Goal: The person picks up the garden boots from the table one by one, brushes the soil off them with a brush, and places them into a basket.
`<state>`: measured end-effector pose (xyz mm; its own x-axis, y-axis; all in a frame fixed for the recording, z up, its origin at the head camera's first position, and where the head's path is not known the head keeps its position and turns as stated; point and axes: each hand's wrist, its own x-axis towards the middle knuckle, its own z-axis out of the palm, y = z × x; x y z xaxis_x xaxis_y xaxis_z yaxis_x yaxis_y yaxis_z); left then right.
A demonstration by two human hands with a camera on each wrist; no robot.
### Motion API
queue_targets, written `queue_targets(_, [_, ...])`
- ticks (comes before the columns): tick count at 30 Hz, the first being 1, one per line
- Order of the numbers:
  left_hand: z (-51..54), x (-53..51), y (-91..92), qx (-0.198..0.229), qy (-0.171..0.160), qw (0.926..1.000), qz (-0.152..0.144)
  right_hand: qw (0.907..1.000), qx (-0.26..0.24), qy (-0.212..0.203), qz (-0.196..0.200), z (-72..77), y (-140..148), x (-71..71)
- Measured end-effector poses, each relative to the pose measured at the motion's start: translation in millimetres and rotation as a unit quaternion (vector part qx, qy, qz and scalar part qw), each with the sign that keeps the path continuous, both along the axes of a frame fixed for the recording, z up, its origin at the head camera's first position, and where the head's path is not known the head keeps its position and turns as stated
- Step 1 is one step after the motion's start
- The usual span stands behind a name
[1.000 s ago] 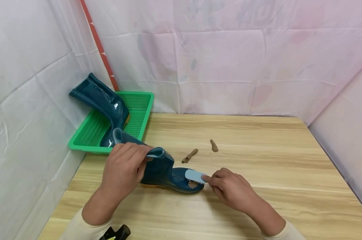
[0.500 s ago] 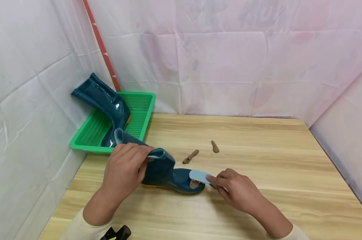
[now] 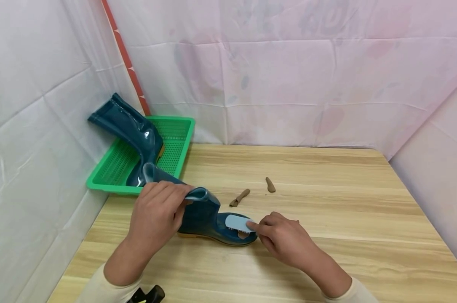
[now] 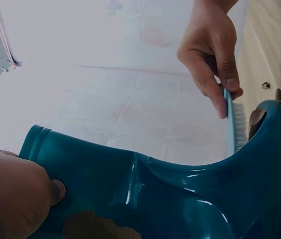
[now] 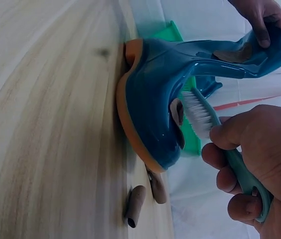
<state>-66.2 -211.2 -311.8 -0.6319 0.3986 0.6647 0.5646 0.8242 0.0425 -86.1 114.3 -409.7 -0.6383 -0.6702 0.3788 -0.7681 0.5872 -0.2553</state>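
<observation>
A blue rubber boot (image 3: 203,219) stands on its orange sole on the table. My left hand (image 3: 158,210) grips the top of its shaft, which is folded over under the fingers. My right hand (image 3: 287,242) holds a light-blue scrubbing brush (image 3: 237,223) by its handle, the index finger lying along its back. White bristles (image 5: 198,114) face the toe, close to a brown clay-like patch (image 5: 177,110) stuck there; whether they touch it I cannot tell. Another brown patch (image 5: 235,53) clings to the shaft, as the right wrist view shows.
At the back left a green basket (image 3: 188,136) holds a second blue boot (image 3: 131,124), leaning out over its rim. Two brown pieces, one rolled (image 3: 239,198) and one tapered (image 3: 271,185), lie beyond the boot. A black object (image 3: 152,294) shows at the front edge.
The brush went slightly right toward the boot's tip, then back left toward the shaft with my right hand. My left hand and the boot stayed in place.
</observation>
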Motion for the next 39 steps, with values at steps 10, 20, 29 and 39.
queue_targets(10, [1.5,0.1,1.0,-0.002,-0.009,1.0,0.004,0.9998,0.013,-0.008,-0.016,1.1,11,1.4])
queue_targets(20, [1.6,-0.6,1.1,0.0,-0.006,1.0,0.002,0.9999,0.008,0.002,-0.012,0.6,24,0.0])
queue_targets(29, [0.1,-1.0,1.1,0.003,0.0,1.0,0.0,0.9998,-0.003,-0.008,-0.017,-0.5,32,0.9])
queue_targets(39, [0.6,1.3,-0.3,-0.007,-0.012,0.9999,0.008,0.9988,-0.036,0.032,-0.003,0.8,16,-0.6])
